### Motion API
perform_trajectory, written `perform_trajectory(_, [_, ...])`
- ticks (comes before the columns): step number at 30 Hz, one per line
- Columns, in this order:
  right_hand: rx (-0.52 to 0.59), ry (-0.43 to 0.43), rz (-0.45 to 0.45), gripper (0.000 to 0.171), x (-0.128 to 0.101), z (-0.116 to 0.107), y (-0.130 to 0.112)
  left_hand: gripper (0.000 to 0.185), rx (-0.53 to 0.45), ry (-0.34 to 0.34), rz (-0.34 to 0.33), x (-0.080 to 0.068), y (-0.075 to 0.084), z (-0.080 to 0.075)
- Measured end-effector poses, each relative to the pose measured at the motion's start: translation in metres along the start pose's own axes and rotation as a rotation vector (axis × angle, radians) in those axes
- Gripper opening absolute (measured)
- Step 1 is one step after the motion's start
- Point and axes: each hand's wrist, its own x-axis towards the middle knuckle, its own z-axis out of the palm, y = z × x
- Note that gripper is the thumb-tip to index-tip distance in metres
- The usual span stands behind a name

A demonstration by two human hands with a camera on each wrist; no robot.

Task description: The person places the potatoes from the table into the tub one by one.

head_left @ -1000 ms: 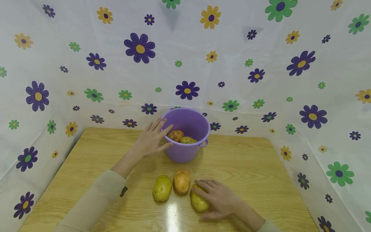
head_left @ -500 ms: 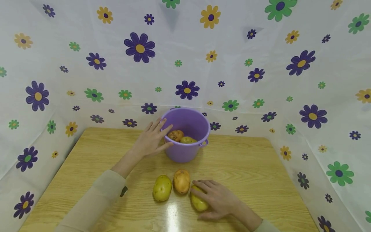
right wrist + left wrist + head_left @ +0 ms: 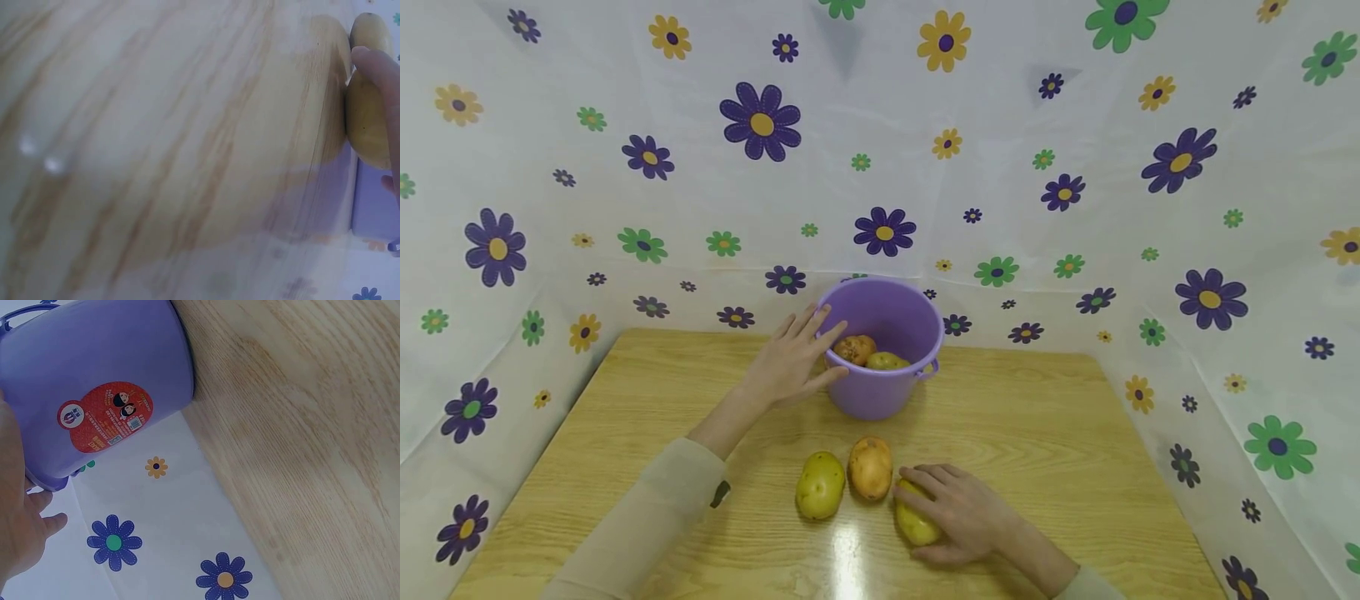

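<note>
A purple bucket (image 3: 880,392) stands at the back of the table with two potatoes (image 3: 887,362) visible inside. My left hand (image 3: 782,362) rests on its left rim, fingers spread and fairly straight, thumb toward the front. In the left wrist view, part of that hand (image 3: 19,506) lies at the rim. Nearer me, my right hand (image 3: 966,512) grips a yellow-green potato (image 3: 916,518) from above, on the table. To its left lie a browner potato (image 3: 871,469) and another yellow-green potato (image 3: 820,486). The right wrist view shows the thumb (image 3: 375,65) against the gripped potato (image 3: 365,125).
The wooden table (image 3: 1037,417) is enclosed at the back and sides by a white flowered sheet (image 3: 1000,208). A small handle lug (image 3: 928,371) sticks out at the bucket's right. A red sticker (image 3: 112,415) is on the bucket's side.
The right hand's fingers and thumb have shifted very slightly on the potato. Left hand, bucket and the other potatoes stay in place.
</note>
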Motion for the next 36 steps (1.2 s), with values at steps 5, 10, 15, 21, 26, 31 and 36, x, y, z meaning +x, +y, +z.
perform_trajectory(5, [-0.003, 0.009, -0.002, 0.085, 0.0017, -0.0002, 0.0, 0.102, 0.008, 0.005, 0.005, 0.0, -0.0005, -0.0001])
perform_trajectory(10, [0.012, 0.016, 0.003, 0.084, 0.002, 0.0003, -0.0001, 0.106, 0.009, 0.004, 0.004, 0.0004, -0.0009, 0.0008])
perform_trajectory(15, [0.027, 0.022, 0.01, 0.085, 0.0022, 0.0008, -0.0003, 0.106, -0.002, -0.002, -0.001, 0.0004, -0.0008, 0.0004])
perform_trajectory(21, [0.026, 0.017, 0.013, 0.085, 0.0023, 0.0002, -0.0002, 0.108, -0.008, -0.009, -0.004, 0.0005, -0.0009, 0.0005])
perform_trajectory(26, [0.036, 0.008, 0.02, 0.085, 0.0021, 0.0014, -0.0007, 0.109, -0.007, -0.013, -0.004, 0.0002, -0.0002, -0.0002])
perform_trajectory(31, [0.048, 0.028, 0.023, 0.082, 0.003, 0.0038, -0.0014, 0.107, -0.009, -0.017, -0.008, 0.0, -0.0002, 0.0003])
perform_trajectory(36, [0.039, 0.025, 0.036, 0.08, 0.0047, 0.0037, -0.0033, 0.099, -0.003, -0.015, -0.005, 0.0, -0.0008, 0.0019])
